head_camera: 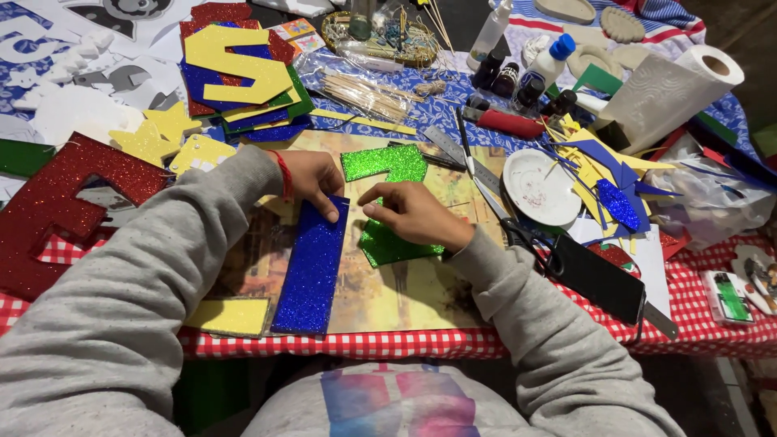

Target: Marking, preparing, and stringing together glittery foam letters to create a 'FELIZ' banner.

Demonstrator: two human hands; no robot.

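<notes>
Left hand (314, 180) fingers pressed flat on top end of blue glitter strip (312, 267), near table's front edge. Right hand (411, 212) loosely curled, resting on green glitter piece (387, 202). Clutter crowds far side and right edge.

Setting: a home craft corner, your bench (712, 336) dressed in a red-checked cloth. Evidence, by clock position from the centre:
- 10 to 11 o'clock: glitter foam letters (231, 61) cut out in yellow, blue and red, plus a large red letter (57, 202).
- 12 o'clock: bundle of wooden sticks (364, 95).
- 1 o'clock: small paint bottles (526, 81) and a glue bottle (491, 32).
- 2 o'clock: paper towel roll (668, 89).
- 3 o'clock: white mixing dish (541, 188), foam offcuts (603, 166).
- Centre: your worn cutting board (405, 283).
</notes>
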